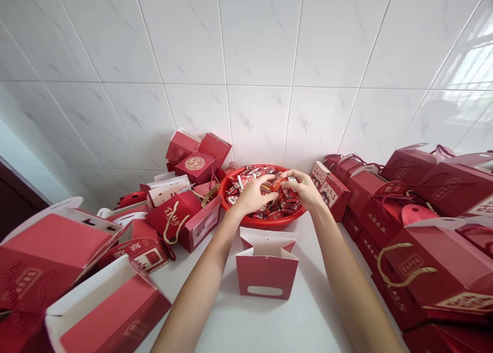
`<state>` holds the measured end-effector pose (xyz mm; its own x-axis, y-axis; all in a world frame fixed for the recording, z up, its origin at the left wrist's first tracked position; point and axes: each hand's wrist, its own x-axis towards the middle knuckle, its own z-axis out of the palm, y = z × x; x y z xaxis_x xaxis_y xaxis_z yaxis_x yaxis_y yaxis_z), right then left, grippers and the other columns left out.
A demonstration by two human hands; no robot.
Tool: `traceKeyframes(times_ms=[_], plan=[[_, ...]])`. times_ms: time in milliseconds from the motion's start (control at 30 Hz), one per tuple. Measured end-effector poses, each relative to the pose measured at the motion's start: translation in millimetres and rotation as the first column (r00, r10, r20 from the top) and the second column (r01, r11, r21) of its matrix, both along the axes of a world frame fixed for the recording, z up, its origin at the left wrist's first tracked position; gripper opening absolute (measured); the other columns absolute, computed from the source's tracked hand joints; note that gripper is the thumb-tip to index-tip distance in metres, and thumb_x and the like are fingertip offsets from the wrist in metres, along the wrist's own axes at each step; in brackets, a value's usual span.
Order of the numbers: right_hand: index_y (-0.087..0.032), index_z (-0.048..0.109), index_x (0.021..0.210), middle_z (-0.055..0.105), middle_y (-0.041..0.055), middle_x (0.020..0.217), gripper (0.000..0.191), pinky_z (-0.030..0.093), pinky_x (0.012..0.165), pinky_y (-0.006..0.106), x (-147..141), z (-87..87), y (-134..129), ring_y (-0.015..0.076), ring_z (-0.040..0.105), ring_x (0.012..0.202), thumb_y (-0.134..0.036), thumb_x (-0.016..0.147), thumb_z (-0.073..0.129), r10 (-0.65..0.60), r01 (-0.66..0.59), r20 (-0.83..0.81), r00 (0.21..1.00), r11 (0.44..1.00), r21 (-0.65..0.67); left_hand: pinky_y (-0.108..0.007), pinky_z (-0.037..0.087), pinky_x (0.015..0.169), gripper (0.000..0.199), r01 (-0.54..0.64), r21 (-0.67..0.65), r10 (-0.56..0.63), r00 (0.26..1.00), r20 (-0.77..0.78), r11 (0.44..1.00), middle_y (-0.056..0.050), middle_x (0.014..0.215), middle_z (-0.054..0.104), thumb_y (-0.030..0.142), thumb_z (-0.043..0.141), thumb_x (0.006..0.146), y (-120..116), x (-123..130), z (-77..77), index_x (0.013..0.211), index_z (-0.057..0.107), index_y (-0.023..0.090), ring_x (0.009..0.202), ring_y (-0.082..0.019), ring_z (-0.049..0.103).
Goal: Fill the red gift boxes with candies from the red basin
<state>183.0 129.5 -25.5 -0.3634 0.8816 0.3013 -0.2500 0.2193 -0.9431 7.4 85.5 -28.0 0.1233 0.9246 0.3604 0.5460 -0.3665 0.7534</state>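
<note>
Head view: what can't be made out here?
In the head view:
Basin: floor hidden by wrapped packets.
Packet lettering: mostly too small or blurred.
Middle box: inner floor hidden by its near wall.
Far-left box: outer end cut off by the left edge.
Some packets: covered by the left hand and right hand.

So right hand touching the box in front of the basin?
Apart. Head view: the rim of the basin shows between the right hand and the box.

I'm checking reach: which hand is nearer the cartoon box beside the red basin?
Right. The right hand is just left of the cartoon box; the left hand is farther left, over the red basin.
</note>
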Motion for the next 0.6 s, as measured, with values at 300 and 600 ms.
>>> traceKeyframes(times_ms=[300, 600], plan=[[-0.018, 0.067, 0.082, 0.067, -0.0002, 0.075, 0.036, 0.050, 0.050, 0.021, -4, 9.1, -8, 0.0128, 0.060, 0.068, -0.034, 0.056, 0.085, -0.084, 0.063, -0.110, 0.990, 0.982, -0.178, -0.035, 0.053, 0.103, 0.038, 0.078, 0.114, -0.101, 0.971, 0.219, 0.990, -0.009, 0.130, 0.070, 0.021, 0.063, 0.085, -2, 13, 3.4, 0.122, 0.070, 0.017, 0.120, -0.024, 0.065], [-0.019, 0.066, 0.075, 0.063, -0.0017, 0.078, 0.025, 0.060, 0.055, 0.023, 13, 11.4, 5, 0.0119, 0.062, 0.071, -0.017, 0.056, 0.082, -0.323, 0.227, -0.278, 0.905, 0.917, -0.328, -0.030, 0.056, 0.091, 0.031, 0.151, -0.061, -0.156, 0.984, -0.086, 0.987, -0.007, 0.111, 0.077, 0.019, 0.063, 0.085, -5, 19, -4.5, 0.114, 0.073, 0.016, 0.098, -0.021, 0.071]])
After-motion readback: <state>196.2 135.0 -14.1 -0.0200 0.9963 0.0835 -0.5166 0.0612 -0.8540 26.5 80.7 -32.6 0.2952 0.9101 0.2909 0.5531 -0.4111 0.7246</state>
